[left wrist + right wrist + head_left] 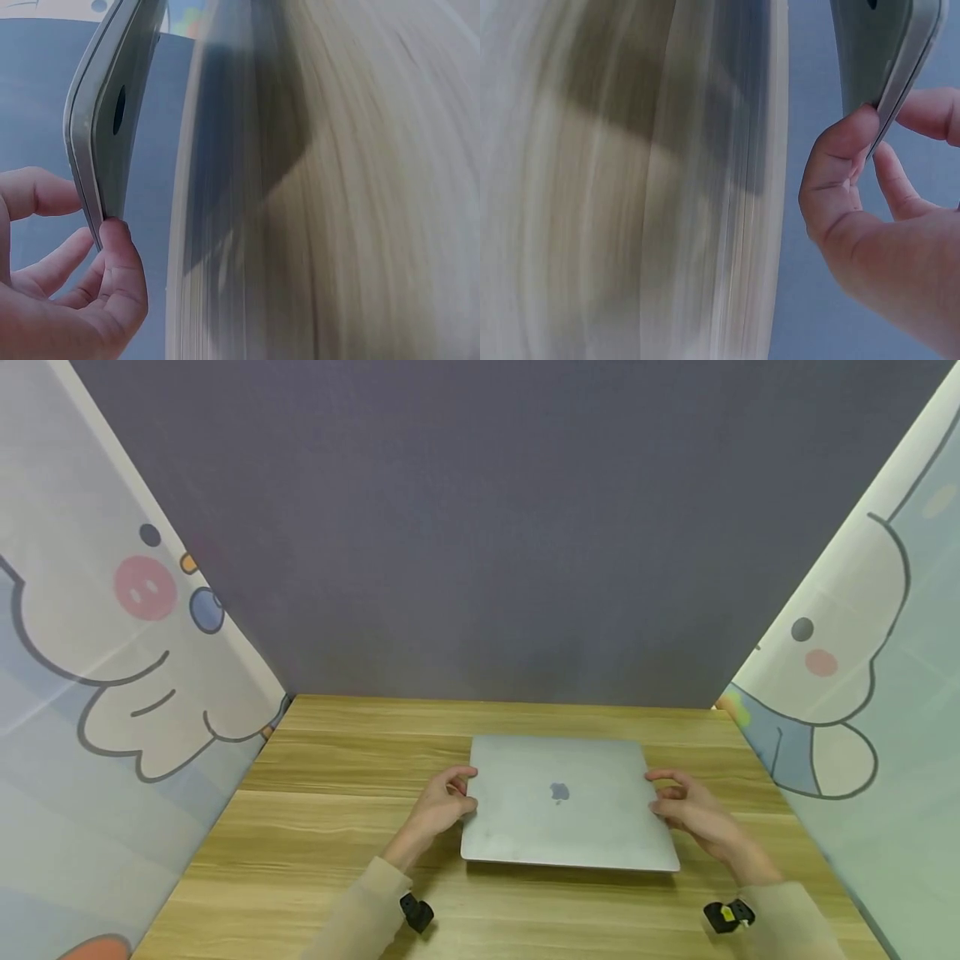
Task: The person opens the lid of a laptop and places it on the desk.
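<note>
A closed silver laptop (pixel 558 831) with a dark apple logo on its lid is held flat over the wooden table, its shadow falling below. My left hand (pixel 437 803) pinches its left side edge. On the opposite side, my right hand (pixel 699 817) pinches the right edge. In the left wrist view, the laptop's underside (pixel 112 161) shows a dark oval foot, and fingers (pixel 124 259) press on both faces near the edge. The right wrist view has the same kind of hold, with digits above and below the laptop's edge (pixel 907 64).
The wood-grain table (pixel 337 827) spreads around the laptop. A dark grey panel (pixel 480 527) rises along its back edge. Cartoon-printed curtains (pixel 82 610) flank the left and right sides. Small black devices (pixel 416 912) are worn at both wrists.
</note>
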### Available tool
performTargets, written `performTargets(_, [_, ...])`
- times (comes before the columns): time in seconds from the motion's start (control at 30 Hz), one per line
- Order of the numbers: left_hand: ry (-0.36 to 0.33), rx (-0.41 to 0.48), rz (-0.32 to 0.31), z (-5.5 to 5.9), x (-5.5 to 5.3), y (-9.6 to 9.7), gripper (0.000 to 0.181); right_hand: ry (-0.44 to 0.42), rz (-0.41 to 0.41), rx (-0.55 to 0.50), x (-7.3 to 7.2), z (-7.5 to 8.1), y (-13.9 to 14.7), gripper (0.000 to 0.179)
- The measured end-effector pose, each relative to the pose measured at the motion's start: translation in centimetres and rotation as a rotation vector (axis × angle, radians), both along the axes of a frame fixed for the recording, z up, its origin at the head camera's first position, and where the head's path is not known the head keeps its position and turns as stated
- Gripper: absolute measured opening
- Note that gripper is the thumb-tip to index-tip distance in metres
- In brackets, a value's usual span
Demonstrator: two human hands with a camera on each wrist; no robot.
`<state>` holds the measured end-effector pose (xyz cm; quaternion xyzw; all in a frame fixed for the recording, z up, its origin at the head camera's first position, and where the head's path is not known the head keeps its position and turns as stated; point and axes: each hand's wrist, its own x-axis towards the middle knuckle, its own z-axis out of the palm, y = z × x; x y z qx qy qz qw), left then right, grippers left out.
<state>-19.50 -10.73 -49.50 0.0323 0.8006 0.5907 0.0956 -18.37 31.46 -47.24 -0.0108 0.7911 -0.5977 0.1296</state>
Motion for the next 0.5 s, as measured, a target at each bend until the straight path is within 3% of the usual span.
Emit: performTargets(0.5, [0.003, 0.003, 0.052, 0.0, 0.5, -2.5, 0.052, 0.000, 0.008, -0.004, -0.9, -0.4, -2.7, 0.058])
